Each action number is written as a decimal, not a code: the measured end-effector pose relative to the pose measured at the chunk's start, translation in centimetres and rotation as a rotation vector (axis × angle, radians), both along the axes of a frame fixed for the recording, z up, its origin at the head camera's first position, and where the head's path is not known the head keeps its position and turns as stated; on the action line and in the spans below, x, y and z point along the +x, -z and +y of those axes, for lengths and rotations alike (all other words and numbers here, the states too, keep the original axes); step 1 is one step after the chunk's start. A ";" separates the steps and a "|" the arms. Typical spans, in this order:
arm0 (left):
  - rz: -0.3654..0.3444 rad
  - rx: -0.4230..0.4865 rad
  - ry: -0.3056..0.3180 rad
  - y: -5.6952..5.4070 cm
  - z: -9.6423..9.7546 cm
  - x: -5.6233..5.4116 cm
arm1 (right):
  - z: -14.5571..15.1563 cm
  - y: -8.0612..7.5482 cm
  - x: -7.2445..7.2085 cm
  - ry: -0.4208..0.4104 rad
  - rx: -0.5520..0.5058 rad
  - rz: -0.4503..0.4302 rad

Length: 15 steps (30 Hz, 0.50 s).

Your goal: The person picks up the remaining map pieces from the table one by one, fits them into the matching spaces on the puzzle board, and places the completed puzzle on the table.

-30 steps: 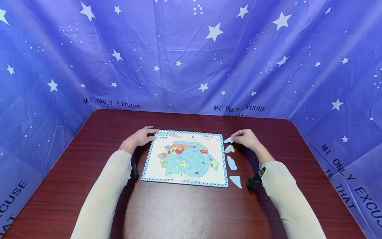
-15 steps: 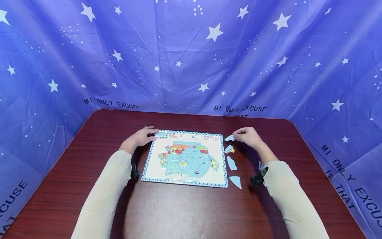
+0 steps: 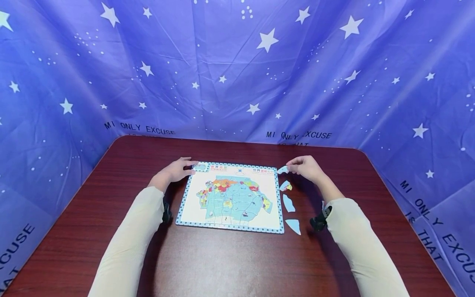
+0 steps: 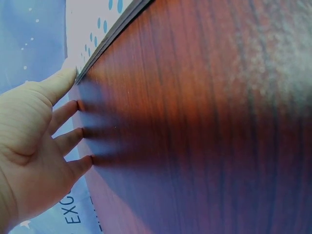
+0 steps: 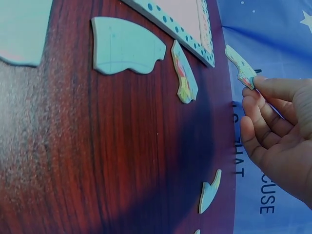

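A world map jigsaw board (image 3: 185,202) lies flat on the dark red table, most of its map filled with pieces. Beside its upper left corner, my left hand (image 3: 174,169) rests with fingers spread; in the left wrist view its thumb (image 4: 61,83) is at the board's edge and the other fingertips reach the tabletop. Just off the upper right corner, my right hand (image 3: 308,169) pinches a small light-blue puzzle piece (image 3: 283,169) between thumb and forefinger. The right wrist view shows this piece (image 5: 240,66) raised, with a coloured patch near the thumb.
Along the board's right side lie a multicoloured piece (image 3: 285,186), a blue piece (image 3: 288,203) and a pointed blue piece (image 3: 294,225). Another curved piece (image 5: 209,192) lies near the right forearm. A starry blue curtain (image 3: 237,74) stands behind the table (image 3: 230,264).
My right hand has lifted the small puzzle piece from the table, moving it slightly farther away and then left toward the board's corner. My left hand has stayed in place.
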<state>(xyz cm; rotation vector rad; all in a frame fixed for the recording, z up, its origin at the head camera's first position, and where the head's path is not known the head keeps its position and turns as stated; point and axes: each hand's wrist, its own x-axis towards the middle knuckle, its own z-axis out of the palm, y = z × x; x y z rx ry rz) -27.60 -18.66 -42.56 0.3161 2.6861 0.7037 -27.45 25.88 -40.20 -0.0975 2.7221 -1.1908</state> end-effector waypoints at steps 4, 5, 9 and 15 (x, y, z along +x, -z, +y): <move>-0.003 0.002 -0.001 0.0 -0.1 -0.1 | -0.3 -0.3 0.0 -0.018 -0.009 -0.006; 0.001 -0.001 0.002 0.1 -0.1 -0.1 | -0.4 -0.4 0.0 -0.018 -0.011 -0.007; 0.011 -0.005 0.006 0.1 -0.1 0.0 | -0.8 -0.5 0.0 -0.028 -0.020 -0.010; 0.014 -0.008 0.007 0.1 0.0 -0.1 | -1.2 -0.4 -0.2 -0.033 -0.030 -0.005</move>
